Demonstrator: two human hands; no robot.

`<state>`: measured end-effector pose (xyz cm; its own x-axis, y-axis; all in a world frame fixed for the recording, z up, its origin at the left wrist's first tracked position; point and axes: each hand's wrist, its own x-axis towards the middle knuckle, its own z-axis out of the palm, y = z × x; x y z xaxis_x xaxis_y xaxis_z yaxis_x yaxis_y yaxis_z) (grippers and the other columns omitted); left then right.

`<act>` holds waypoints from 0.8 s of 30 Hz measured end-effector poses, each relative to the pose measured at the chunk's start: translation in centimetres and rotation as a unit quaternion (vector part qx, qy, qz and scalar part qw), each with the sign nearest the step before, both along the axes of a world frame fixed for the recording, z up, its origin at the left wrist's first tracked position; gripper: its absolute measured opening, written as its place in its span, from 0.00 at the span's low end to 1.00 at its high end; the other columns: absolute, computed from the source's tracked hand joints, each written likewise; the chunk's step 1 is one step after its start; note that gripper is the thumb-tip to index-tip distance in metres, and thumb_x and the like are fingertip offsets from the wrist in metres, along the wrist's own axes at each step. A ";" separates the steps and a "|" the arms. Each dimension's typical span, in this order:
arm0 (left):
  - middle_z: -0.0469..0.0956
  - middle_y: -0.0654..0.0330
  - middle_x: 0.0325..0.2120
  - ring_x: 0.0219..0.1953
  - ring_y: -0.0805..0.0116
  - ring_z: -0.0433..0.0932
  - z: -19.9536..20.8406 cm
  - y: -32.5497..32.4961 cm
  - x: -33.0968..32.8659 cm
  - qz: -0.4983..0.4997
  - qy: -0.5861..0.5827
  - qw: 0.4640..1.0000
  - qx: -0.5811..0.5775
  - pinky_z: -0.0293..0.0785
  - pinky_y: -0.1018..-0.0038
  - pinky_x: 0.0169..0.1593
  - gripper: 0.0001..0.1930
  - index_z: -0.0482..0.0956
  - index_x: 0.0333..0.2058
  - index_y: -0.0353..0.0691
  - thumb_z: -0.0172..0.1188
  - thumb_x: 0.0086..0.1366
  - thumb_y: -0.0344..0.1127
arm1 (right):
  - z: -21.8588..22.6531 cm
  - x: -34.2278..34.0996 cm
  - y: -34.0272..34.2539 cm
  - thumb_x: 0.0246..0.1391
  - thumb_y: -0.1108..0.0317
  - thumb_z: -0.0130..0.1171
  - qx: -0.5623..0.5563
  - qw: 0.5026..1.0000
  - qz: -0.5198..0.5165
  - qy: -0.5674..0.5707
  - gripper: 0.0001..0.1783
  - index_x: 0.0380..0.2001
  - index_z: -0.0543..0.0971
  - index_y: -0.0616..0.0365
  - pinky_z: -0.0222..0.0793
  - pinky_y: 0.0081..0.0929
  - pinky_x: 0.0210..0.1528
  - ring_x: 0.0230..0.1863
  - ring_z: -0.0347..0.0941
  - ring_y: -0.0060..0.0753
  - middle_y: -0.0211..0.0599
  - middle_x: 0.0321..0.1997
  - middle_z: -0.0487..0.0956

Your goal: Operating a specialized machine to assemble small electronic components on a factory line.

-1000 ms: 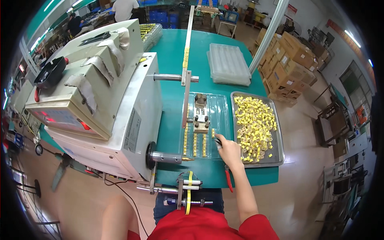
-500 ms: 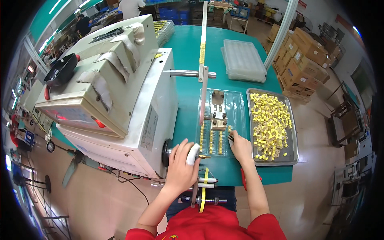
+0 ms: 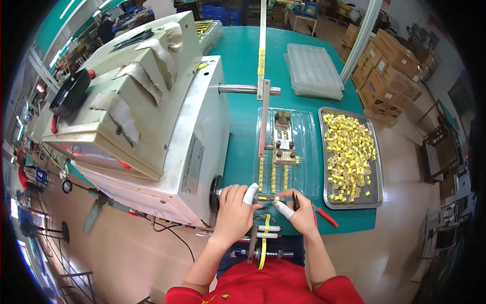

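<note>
My left hand [image 3: 234, 212], with a white cover on one finger, curls round the spindle [image 3: 216, 194] at the side of a pale winding machine [image 3: 202, 126]. A thin rod [image 3: 266, 196] reaches rightward from there. At its end my right hand [image 3: 302, 215], its thumb wrapped in white, is closed beside a small yellow bobbin with pins [image 3: 278, 199]. Dark tweezers [image 3: 295, 200] are tucked in that hand. Behind the hands, a clear plastic tray [image 3: 306, 152] holds rows of yellow bobbins [image 3: 273, 177] and a metal fixture [image 3: 283, 142]. What my left fingertips touch is partly hidden.
A metal tray [image 3: 377, 190] heaped with loose yellow bobbins [image 3: 349, 157] stands at right. Red-handled pliers [image 3: 328, 218] lie near the table's front edge. Stacked clear trays [image 3: 315, 71] are farther back. Yellow tape [image 3: 262, 243] runs over rollers below my hands. An upright bar [image 3: 262, 45] rises ahead.
My right hand has come back from the clear tray to the rod end beside my left hand, with a yellow bobbin now there. My left hand stays at the spindle. The whole view has shifted slightly.
</note>
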<state>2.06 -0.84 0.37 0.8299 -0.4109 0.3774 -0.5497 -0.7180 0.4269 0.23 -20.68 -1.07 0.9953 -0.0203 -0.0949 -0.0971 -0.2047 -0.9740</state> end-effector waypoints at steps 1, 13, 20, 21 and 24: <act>0.72 0.53 0.44 0.50 0.52 0.69 -0.2 -0.1 -0.2 0.017 -0.009 1.000 -0.015 0.57 0.57 0.58 0.24 0.70 0.53 0.34 0.62 0.58 0.33 | 0.1 0.2 0.0 0.51 0.73 0.67 0.001 1.000 -0.004 0.001 0.12 0.40 0.79 0.59 0.42 0.14 0.22 0.18 0.48 0.07 0.12 0.17 0.58; 0.74 0.60 0.46 0.53 0.60 0.70 -2.8 -1.3 -0.9 0.075 -0.083 0.993 -0.045 0.52 0.59 0.60 0.27 0.75 0.52 0.39 0.66 0.50 0.25 | -1.5 1.1 0.4 0.47 0.75 0.69 0.040 0.994 0.046 -0.095 0.12 0.38 0.84 0.60 0.49 0.15 0.22 0.21 0.52 0.11 0.26 0.39 0.80; 0.74 0.61 0.44 0.52 0.61 0.72 -2.1 -1.2 -0.7 0.064 -0.072 0.994 -0.047 0.52 0.61 0.61 0.26 0.75 0.51 0.40 0.66 0.50 0.24 | -2.4 0.9 0.9 0.48 0.73 0.69 0.041 0.990 0.026 -0.136 0.14 0.41 0.83 0.56 0.50 0.15 0.22 0.21 0.53 0.11 0.25 0.41 0.79; 0.75 0.60 0.44 0.52 0.61 0.72 -1.8 -1.2 -0.7 0.060 -0.063 0.995 -0.057 0.52 0.61 0.61 0.26 0.75 0.51 0.40 0.66 0.50 0.24 | -2.1 0.9 0.8 0.48 0.73 0.69 0.043 0.989 0.028 -0.137 0.14 0.41 0.83 0.56 0.50 0.15 0.22 0.21 0.53 0.11 0.25 0.41 0.79; 0.75 0.57 0.43 0.51 0.57 0.73 -1.0 -0.8 -0.4 0.047 -0.051 0.995 -0.074 0.58 0.57 0.62 0.24 0.75 0.50 0.38 0.66 0.52 0.25 | 0.0 1.0 -0.4 0.49 0.72 0.68 0.018 0.993 0.101 -0.063 0.18 0.46 0.81 0.56 0.52 0.13 0.25 0.23 0.52 0.11 0.26 0.48 0.79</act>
